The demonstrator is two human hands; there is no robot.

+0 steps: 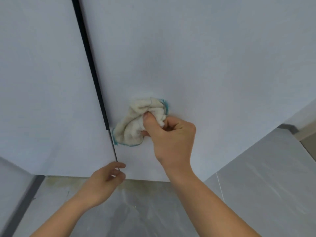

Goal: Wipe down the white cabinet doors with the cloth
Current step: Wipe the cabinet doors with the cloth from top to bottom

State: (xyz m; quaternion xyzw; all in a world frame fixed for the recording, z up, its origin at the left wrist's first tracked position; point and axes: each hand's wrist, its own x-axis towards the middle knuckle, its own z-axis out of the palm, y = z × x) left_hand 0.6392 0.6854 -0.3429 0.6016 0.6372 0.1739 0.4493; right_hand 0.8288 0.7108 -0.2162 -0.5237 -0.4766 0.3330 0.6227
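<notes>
Cloth (pixel 136 122) bunched in right hand (pixel 171 139), pressed on right cabinet door (pixel 205 57) low, beside dark gap (pixel 92 65). Likely soft, light, limp; grip wad at middle. Left hand (pixel 104 180) loosely curled, empty, at door's bottom edge.
</notes>
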